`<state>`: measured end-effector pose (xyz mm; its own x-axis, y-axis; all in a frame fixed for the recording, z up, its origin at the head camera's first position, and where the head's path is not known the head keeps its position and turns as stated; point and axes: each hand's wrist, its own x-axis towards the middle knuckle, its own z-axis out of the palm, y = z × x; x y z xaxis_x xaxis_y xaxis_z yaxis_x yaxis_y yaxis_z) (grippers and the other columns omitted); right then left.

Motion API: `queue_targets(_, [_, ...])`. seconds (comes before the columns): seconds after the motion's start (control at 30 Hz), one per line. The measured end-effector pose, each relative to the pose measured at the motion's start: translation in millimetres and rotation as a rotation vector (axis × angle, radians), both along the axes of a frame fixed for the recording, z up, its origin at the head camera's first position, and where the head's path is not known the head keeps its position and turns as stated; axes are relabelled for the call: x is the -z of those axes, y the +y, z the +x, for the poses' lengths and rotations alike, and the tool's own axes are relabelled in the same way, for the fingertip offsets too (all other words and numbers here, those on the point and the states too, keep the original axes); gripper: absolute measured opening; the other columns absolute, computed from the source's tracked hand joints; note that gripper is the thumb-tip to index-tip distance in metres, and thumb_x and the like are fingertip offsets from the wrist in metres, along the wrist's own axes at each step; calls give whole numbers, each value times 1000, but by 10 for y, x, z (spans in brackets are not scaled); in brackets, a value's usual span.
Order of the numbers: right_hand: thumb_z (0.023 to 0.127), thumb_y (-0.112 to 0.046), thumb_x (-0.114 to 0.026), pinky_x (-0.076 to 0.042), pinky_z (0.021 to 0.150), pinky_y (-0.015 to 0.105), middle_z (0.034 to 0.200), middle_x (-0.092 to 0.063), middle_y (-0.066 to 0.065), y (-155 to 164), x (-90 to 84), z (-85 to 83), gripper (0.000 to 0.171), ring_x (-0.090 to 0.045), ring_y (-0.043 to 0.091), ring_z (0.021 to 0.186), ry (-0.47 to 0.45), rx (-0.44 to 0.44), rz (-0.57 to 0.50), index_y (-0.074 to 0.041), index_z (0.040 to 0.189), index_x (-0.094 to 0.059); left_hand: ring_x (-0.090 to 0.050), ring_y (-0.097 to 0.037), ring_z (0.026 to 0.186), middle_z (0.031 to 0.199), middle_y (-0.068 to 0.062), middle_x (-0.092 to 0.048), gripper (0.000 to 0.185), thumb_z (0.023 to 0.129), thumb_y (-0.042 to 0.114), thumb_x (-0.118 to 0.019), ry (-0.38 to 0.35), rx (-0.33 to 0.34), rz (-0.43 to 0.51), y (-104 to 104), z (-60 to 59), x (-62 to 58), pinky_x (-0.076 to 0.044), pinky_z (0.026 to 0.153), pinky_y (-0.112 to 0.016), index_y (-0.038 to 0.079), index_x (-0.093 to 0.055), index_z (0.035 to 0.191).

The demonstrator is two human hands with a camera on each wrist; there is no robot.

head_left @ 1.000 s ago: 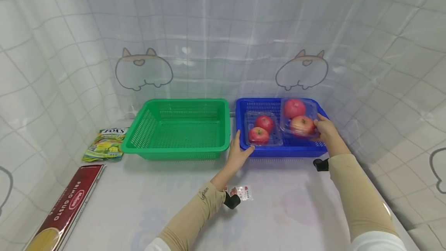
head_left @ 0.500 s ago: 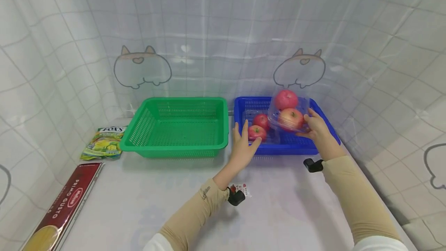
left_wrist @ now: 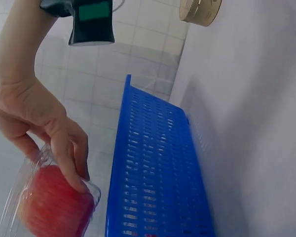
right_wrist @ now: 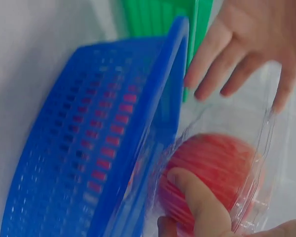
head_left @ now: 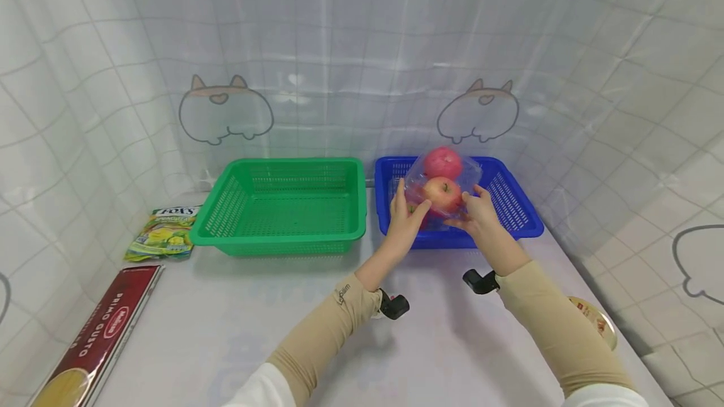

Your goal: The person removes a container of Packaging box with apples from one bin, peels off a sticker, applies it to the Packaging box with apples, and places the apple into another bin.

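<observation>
just right of centre in the head view, above the blue basket (head_left: 517,222), my right hand (head_left: 477,215) grasps the clear clamshell of apples (head_left: 442,188) with curled fingers, and my left hand (head_left: 403,223) meets its left side with straight fingers. i judge this the lifting-out step; next i need a level carry clear of the rim toward the green basket (head_left: 283,206) at centre left.

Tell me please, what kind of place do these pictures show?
Probably a staged tabletop set for recording, not a real kitchen. A white table is enclosed by a tile-print curtain with cartoon animals. A green basket, a blue basket and packaged groceries, such as a spaghetti pack, are laid out on it.
</observation>
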<state>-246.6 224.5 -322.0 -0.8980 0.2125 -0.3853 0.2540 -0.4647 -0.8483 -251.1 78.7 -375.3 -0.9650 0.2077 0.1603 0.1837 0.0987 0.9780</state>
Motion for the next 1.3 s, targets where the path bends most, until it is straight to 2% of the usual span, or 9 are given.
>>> queue_targets(0.1, [100, -10, -24, -23, 102, 58, 155, 1, 6, -95, 13, 28, 58, -13, 32, 139, 6, 23, -19, -25, 148, 5, -15, -28, 138, 154, -10, -3, 79, 91, 39, -52, -9, -25, 30, 2, -13, 7, -26, 104, -54, 22, -1, 150])
queue_targets(0.3, [100, -9, -26, -29, 101, 55, 153, -3, 7, -277, 33, 90, 56, -25, 31, 135, 12, 58, -38, -24, 145, 4, -11, -28, 140, 154, -11, -2, 85, 89, 36, -55, 15, -72, 55, -25, -25, 9, -23, 107, -53, 19, 3, 149])
queue_targets(0.57, [99, -10, -29, -43, 91, 43, 145, -18, 13, -456, 48, 167, 53, -41, 31, 124, 31, 40, 26, -18, 139, 5, -7, -30, 140, 153, -15, -3, 86, 87, 34, -56, 64, -121, 50, -68, -77, 35, -20, 107, -55, 18, 2, 149])
queue_targets(0.73, [99, -12, -35, -46, 87, 43, 145, -17, 17, -488, 75, 235, 56, -37, 33, 128, 54, 10, 64, -17, 140, 4, -15, -31, 138, 150, -19, -12, 83, 86, 26, -57, 110, -182, 34, -110, -104, 11, -23, 107, -52, 14, -4, 149])
queue_targets(0.87, [99, -15, -35, -48, 86, 45, 147, -20, 16, -427, 113, 296, 54, -32, 31, 131, 75, -36, 162, -15, 141, -1, -21, -29, 137, 150, -16, -18, 78, 87, 22, -56, 104, -205, 32, -187, -100, -28, -27, 106, -48, 14, -9, 149])
queue_targets(1.03, [99, -22, -32, -44, 94, 45, 149, -14, 10, -233, 114, 324, 49, -20, 26, 136, 97, 11, 241, -17, 139, -4, -24, -25, 136, 153, -8, -15, 72, 92, 29, -52, 66, -158, 42, -285, -94, -43, -35, 102, -43, 19, -9, 149])
queue_targets(1.13, [99, -23, -31, -37, 101, 45, 151, -12, 8, -75, 87, 285, 50, -14, 25, 138, 126, 35, 251, -19, 141, -3, -21, -25, 137, 154, -5, -13, 72, 93, 38, -51, 60, -129, 49, -338, -106, -42, -32, 104, -45, 21, -9, 149])
queue_targets(1.2, [99, -23, -31, -31, 105, 45, 152, -9, 9, 35, 74, 241, 54, -11, 26, 139, 158, 0, 274, -20, 145, -2, -18, -26, 139, 154, -3, -11, 73, 92, 42, -50, 50, -109, 61, -371, -120, -48, -29, 105, -48, 22, -9, 149])
queue_targets(1.3, [99, -23, -32, -23, 109, 45, 153, -4, 11, 181, 71, 169, 60, -8, 28, 140, 209, -114, 343, -20, 149, 1, -17, -27, 139, 155, -3, -9, 73, 92, 43, -50, 18, -87, 73, -415, -137, -70, -30, 104, -48, 24, -9, 149])
